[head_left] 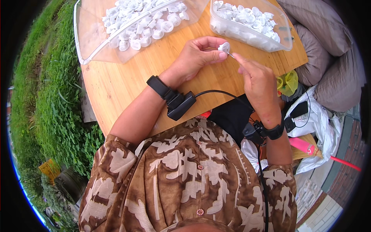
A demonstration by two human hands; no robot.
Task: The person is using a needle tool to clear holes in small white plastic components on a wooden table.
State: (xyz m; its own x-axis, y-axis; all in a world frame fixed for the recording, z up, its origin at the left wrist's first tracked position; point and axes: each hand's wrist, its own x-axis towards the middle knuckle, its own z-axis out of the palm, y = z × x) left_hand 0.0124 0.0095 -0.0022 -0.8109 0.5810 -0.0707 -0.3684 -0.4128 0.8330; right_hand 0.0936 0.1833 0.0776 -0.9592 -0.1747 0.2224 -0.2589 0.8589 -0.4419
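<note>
Upper centre, the left hand (203, 54) pinches a small round white plastic piece (223, 47); the right hand (253, 75) grips a thin metal tool (231, 55) against it, work seemingly unfinished. Clear plastic bins (92, 48) above hold many more.

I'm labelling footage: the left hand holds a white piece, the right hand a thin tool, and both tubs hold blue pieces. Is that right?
Not quite: the head view shows the pieces in both tubs are white, not blue. The left hand does hold a white piece and the right hand a thin tool.
</note>
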